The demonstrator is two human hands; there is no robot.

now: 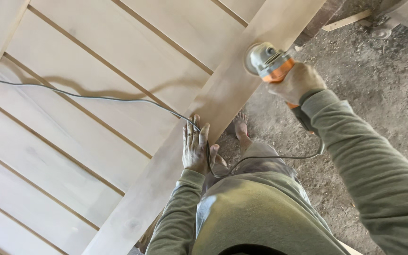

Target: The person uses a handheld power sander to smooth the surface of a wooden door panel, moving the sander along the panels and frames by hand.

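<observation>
Closest to the camera, the person's olive-green top point(256, 212) fills the bottom of the view, its lower part cut off by the frame edge. Both sleeves run up from it toward a long pale plank point(223, 94) that crosses the view on a slant, from the bottom left to the top right.

On the plank's near edge, about halfway along, the left hand point(195, 147) lies flat, fingers spread and pressed on the wood, with the thumb hooked over the edge. A thin grey cable point(95, 97) comes in from the left frame edge, crosses the panelled boards point(72, 123) beyond the plank, passes under that hand, and loops back past the person's front toward the tool.

Farther up the plank, at its near edge, the right hand point(297, 82) is wrapped tight around the body of an orange and grey grinder point(267, 61). Its round disc sits on the plank's surface; the hand hides most of the handle, and the disc itself is too blurred to make out.

Below the plank, between the two arms, one bare foot point(240, 125) stands on the dusty grey ground point(378, 85). The other foot is hidden. At the top right, beyond the grinder, a wooden strip point(345, 21) and some pale shapes are cut off by the frame.
</observation>
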